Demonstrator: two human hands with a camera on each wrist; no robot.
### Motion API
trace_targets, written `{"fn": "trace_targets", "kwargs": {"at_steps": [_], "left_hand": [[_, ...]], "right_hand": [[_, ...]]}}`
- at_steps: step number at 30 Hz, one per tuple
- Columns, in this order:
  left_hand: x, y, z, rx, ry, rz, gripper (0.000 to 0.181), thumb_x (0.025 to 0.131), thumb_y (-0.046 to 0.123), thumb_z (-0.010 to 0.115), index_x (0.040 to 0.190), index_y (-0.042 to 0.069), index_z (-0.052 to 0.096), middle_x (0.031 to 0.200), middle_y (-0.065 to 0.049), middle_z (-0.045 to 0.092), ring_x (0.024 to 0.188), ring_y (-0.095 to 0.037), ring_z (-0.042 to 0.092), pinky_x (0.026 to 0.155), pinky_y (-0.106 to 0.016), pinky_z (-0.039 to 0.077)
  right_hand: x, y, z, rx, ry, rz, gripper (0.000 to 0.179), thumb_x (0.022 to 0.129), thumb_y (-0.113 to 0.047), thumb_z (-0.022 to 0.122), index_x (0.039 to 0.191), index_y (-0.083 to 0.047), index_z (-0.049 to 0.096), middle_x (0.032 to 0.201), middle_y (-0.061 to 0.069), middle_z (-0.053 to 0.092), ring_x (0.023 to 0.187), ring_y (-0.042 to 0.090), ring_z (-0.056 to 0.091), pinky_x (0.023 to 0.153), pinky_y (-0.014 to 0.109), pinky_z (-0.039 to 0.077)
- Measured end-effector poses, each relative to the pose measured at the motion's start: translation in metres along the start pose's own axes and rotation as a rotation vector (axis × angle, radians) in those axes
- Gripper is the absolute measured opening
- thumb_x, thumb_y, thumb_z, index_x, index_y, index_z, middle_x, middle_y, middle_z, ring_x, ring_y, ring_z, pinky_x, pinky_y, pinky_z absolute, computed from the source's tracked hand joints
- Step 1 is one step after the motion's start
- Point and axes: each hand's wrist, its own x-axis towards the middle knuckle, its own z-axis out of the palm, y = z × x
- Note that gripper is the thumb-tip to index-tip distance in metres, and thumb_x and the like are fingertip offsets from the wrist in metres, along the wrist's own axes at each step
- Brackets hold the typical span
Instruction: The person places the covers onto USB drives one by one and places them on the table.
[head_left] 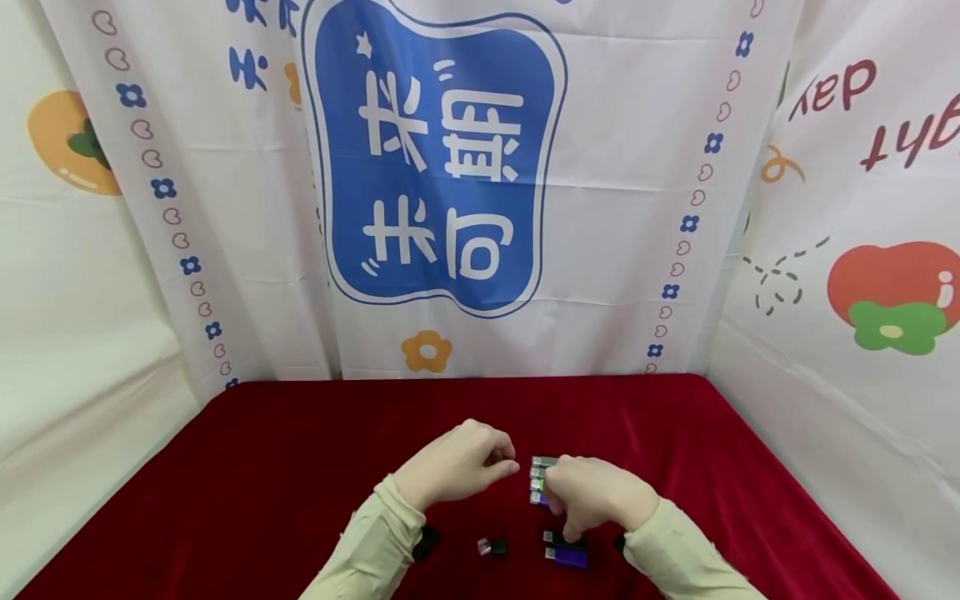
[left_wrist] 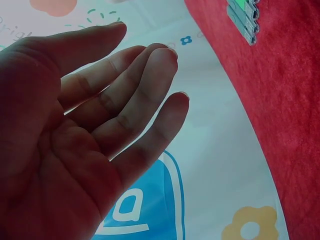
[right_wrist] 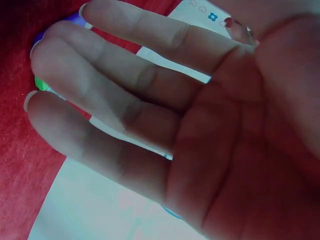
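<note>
My left hand (head_left: 468,460) hovers above the cloth, left of a row of USB sticks, its fingers loosely bent with nothing held. In the left wrist view its palm and fingers (left_wrist: 150,92) show bare. My right hand (head_left: 600,493) reaches over the row, fingers extended at a purple USB stick (head_left: 537,498) and a green one (head_left: 537,484); whether they touch cannot be told. Two grey USB sticks (head_left: 542,461) lie at the row's far end. The right thumb is beside a black USB stick (head_left: 550,537), and a second purple stick (head_left: 567,557) lies nearer.
A small stick with a clear end and black body (head_left: 492,547) lies between the forearms. A dark object (head_left: 425,543) is partly hidden by the left sleeve, another (head_left: 619,542) by the right sleeve. Red cloth (head_left: 315,450) covers the table; printed white curtains (head_left: 615,208) surround it.
</note>
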Motion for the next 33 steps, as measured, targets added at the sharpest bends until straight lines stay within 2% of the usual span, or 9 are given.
{"fn": "trace_targets", "kwargs": {"at_steps": [12,20,28,33], "left_hand": [[0.000,0.000,-0.002,-0.001,-0.019,-0.016,0.006,0.094,0.016,0.070,0.092,0.012,0.074,0.072,0.014,0.059,0.059,-0.001,0.050,0.056,-0.018,0.047],[-0.002,0.002,-0.002,-0.014,-0.037,-0.037,0.006,0.094,0.015,0.069,0.091,0.012,0.074,0.069,0.014,0.057,0.057,-0.002,0.049,0.055,-0.019,0.046],[-0.003,0.001,-0.002,-0.016,-0.040,-0.045,0.006,0.094,0.016,0.070,0.091,0.012,0.074,0.068,0.014,0.057,0.056,-0.002,0.049,0.054,-0.019,0.046],[-0.003,0.000,-0.002,-0.010,-0.038,-0.043,0.007,0.094,0.016,0.069,0.090,0.013,0.074,0.069,0.014,0.057,0.056,-0.002,0.049,0.054,-0.019,0.046]], "right_hand": [[0.003,-0.006,0.011,-0.090,-0.018,0.020,0.041,0.062,-0.003,0.089,0.055,-0.019,0.051,0.052,-0.012,0.044,0.051,0.005,0.040,0.048,0.023,0.038],[0.006,-0.008,0.017,-0.167,0.022,-0.015,0.044,0.060,-0.004,0.088,0.054,-0.019,0.048,0.051,-0.012,0.041,0.049,0.004,0.036,0.047,0.023,0.037],[0.007,-0.009,0.017,-0.179,0.024,-0.023,0.045,0.060,-0.006,0.090,0.054,-0.019,0.048,0.050,-0.012,0.041,0.047,0.004,0.036,0.046,0.022,0.037],[0.007,-0.010,0.018,-0.204,0.072,-0.047,0.045,0.057,-0.005,0.089,0.054,-0.019,0.046,0.051,-0.012,0.039,0.048,0.004,0.036,0.046,0.023,0.036]]}}
